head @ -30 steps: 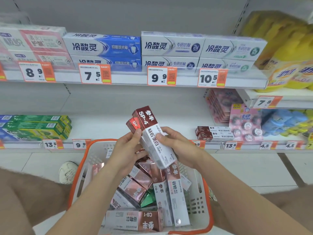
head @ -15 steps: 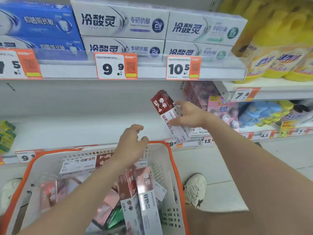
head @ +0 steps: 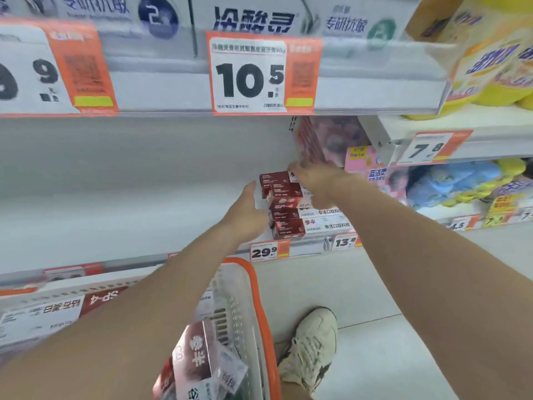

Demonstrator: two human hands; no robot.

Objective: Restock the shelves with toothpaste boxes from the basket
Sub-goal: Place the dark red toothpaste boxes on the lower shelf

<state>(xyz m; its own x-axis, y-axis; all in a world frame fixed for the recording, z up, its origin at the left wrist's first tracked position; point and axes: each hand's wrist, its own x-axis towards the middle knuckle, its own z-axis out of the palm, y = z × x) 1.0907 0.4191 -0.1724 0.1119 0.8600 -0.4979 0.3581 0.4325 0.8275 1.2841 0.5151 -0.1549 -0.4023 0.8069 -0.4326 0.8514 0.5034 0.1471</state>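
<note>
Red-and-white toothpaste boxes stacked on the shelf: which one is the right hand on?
The topmost box; the right hand covers its white end, the others lie beneath it.

Both bare arms reached forward, nearly straight, the left hand [head: 245, 215] open with fingers together and thumb raised, the right hand [head: 317, 180] just beyond it, palm down, wrist bent, its fingers too blurred to read.

Left hand [head: 244, 216], right hand [head: 315, 180] on stacked toothpaste boxes [head: 287, 228]; basket [head: 261, 301] below.
</note>
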